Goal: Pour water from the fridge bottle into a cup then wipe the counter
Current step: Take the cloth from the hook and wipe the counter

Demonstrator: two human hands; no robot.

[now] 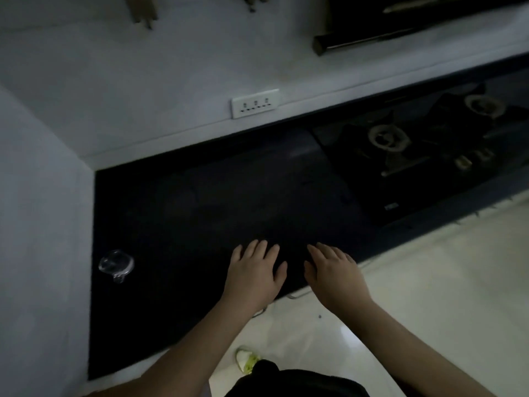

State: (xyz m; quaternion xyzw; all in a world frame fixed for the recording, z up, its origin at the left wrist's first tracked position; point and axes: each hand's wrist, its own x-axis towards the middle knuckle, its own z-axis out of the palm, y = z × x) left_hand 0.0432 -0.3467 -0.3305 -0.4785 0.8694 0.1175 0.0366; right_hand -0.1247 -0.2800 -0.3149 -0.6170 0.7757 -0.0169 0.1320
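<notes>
A dark counter [200, 202] runs from the white wall on the left to a stove on the right. A clear glass cup [116, 264] stands near the counter's left edge, close to the wall. My left hand [254, 272] lies flat on the counter near its front edge, fingers straight and spread. My right hand [333, 272] rests flat beside it, a little to the right, fingers straight. Neither hand holds anything. No bottle and no cloth are in view.
A black gas stove [406, 150] with two burners fills the counter's right part. A white socket strip [254, 103] sits on the back wall. A dark hood [400, 21] hangs at the upper right. Pale floor tiles [429, 282] lie below the counter's edge.
</notes>
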